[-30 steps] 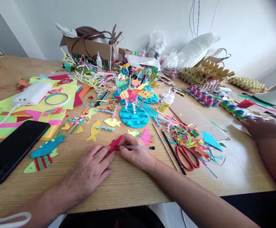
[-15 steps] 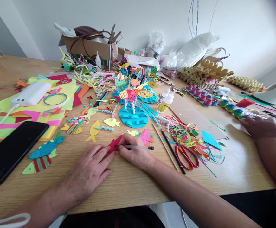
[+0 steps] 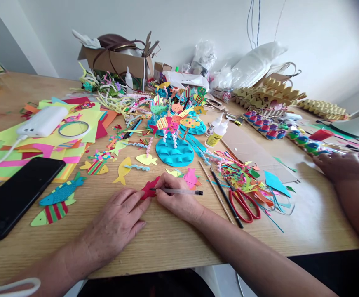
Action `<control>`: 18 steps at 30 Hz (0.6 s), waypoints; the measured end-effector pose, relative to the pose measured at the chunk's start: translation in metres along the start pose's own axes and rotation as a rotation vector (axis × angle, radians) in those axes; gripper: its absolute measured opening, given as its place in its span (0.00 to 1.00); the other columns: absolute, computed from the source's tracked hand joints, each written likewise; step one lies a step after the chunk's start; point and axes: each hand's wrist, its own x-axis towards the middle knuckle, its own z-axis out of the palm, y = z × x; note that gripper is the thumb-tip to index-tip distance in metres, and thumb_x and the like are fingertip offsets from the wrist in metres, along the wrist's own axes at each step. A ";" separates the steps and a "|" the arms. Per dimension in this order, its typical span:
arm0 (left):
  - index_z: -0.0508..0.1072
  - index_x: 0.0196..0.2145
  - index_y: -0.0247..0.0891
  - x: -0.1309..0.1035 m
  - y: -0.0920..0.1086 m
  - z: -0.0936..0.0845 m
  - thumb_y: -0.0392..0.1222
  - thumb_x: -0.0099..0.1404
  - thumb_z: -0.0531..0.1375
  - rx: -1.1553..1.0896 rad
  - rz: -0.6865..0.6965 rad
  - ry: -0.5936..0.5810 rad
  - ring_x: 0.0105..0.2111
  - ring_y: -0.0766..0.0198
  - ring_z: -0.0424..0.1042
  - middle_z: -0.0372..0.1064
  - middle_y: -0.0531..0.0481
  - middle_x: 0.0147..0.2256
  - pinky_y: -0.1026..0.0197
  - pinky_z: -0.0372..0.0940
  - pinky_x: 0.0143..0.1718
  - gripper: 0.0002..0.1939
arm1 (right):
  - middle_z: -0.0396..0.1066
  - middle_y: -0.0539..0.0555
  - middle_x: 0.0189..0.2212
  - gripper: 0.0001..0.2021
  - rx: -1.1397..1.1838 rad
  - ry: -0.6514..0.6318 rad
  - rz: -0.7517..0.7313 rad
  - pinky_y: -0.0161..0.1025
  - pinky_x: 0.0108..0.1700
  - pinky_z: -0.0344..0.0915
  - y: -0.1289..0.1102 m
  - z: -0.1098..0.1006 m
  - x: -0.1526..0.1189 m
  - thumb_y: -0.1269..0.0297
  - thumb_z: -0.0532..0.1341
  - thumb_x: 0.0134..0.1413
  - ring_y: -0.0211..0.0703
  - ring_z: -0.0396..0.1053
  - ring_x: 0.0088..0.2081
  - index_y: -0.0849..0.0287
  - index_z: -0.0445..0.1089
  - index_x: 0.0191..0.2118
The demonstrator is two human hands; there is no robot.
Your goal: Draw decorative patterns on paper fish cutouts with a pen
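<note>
A small red paper fish [image 3: 148, 189] lies flat on the table between my hands. My left hand [image 3: 121, 215] rests beside it, fingers stretched out and laid flat, the fingertips touching the fish's left edge. A gel pen [image 3: 182, 191] with a translucent barrel and a dark end is pinched in my right hand [image 3: 176, 200], its tip on the fish. Just beyond sit a pink paper piece [image 3: 190, 178] and a yellow fish [image 3: 123, 170] with a twisted blue stem. A blue fish [image 3: 62, 192] and a striped green fish [image 3: 50, 214] lie to the left.
Right of my hands are red-handled scissors [image 3: 245, 205], a black pencil [image 3: 227, 199], a thin stick [image 3: 215, 191] and paper scraps. Glue bottles [image 3: 215, 135] and a blue base [image 3: 174, 151] stand ahead. A phone [image 3: 21, 198] lies left. Another person's hand [image 3: 341, 166] rests at right.
The whole view has shifted very slightly. Both my hands, the pen and the fish keep nearly the same places.
</note>
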 end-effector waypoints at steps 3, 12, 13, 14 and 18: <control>0.63 0.55 0.34 0.000 0.000 0.000 0.37 0.65 0.54 0.005 -0.010 0.011 0.48 0.51 0.61 0.65 0.42 0.49 0.48 0.61 0.50 0.21 | 0.64 0.45 0.20 0.04 -0.013 -0.012 0.003 0.29 0.24 0.55 -0.002 0.001 0.001 0.75 0.56 0.43 0.31 0.58 0.21 0.59 0.61 0.24; 0.65 0.54 0.33 0.001 0.001 0.000 0.38 0.65 0.54 0.015 -0.004 0.018 0.48 0.51 0.61 0.65 0.41 0.49 0.48 0.61 0.50 0.20 | 0.63 0.45 0.19 0.05 -0.039 -0.013 -0.006 0.29 0.24 0.55 -0.002 0.001 0.002 0.75 0.56 0.42 0.31 0.58 0.21 0.59 0.62 0.23; 0.65 0.54 0.33 0.001 0.001 0.000 0.38 0.65 0.54 0.017 -0.002 0.019 0.48 0.51 0.61 0.65 0.41 0.49 0.48 0.61 0.50 0.20 | 0.63 0.45 0.20 0.05 -0.037 -0.015 -0.006 0.29 0.24 0.55 -0.002 0.001 0.002 0.75 0.56 0.42 0.31 0.58 0.21 0.59 0.62 0.23; 0.65 0.54 0.33 0.001 0.001 0.000 0.38 0.65 0.54 0.019 -0.001 0.020 0.48 0.50 0.61 0.65 0.41 0.49 0.48 0.61 0.50 0.20 | 0.63 0.45 0.20 0.05 -0.036 -0.017 -0.006 0.29 0.24 0.55 -0.002 0.001 0.002 0.76 0.56 0.42 0.31 0.58 0.21 0.59 0.62 0.23; 0.65 0.54 0.33 0.001 0.001 0.000 0.38 0.65 0.54 0.022 0.006 0.014 0.48 0.51 0.61 0.65 0.41 0.48 0.48 0.61 0.50 0.19 | 0.62 0.45 0.19 0.05 -0.047 -0.004 0.006 0.29 0.24 0.54 -0.004 0.001 0.003 0.76 0.56 0.42 0.31 0.57 0.21 0.59 0.61 0.23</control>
